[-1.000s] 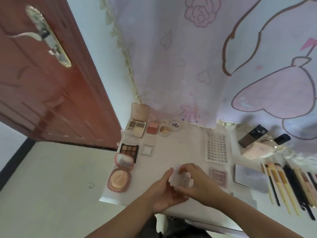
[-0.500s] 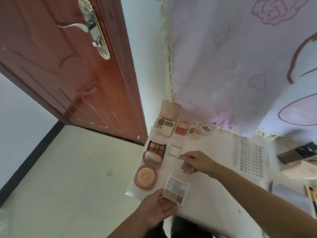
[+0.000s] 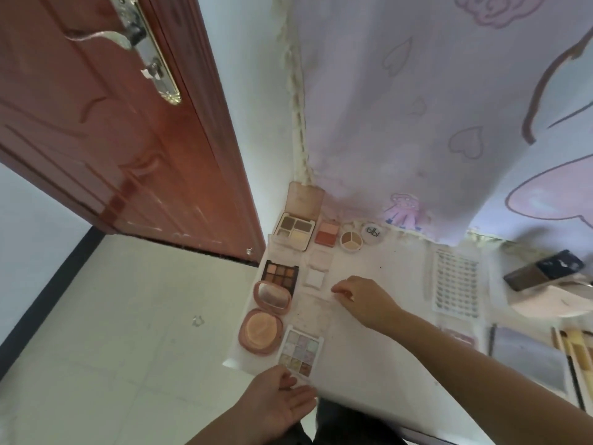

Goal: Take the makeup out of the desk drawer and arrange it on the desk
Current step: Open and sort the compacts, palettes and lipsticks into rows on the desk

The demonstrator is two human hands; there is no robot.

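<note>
The pastel palette [image 3: 300,351] lies at the table's [image 3: 369,364] near left edge, its long axis toward twelve o'clock, just beyond the released left hand [image 3: 272,403], while the right hand [image 3: 362,298], loosely curled and empty, sits farther at one o'clock.

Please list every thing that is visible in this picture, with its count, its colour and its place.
pastel palette: 1, pale multicolour, desk's near left edge
round compact: 1, pink, open, left edge
dark palette: 1, brown shades, behind compact
beige palette: 1, lid up, back left
blush pan: 1, red-pink, beside beige palette
round trio: 1, tan, back
sticker sheet: 1, white, right
brushes: several, yellow handles, far right
door: 1, red-brown, left
curtain: 1, lilac, behind desk
left hand: open, near pastel palette
right hand: fingers curled, over desk centre
</note>
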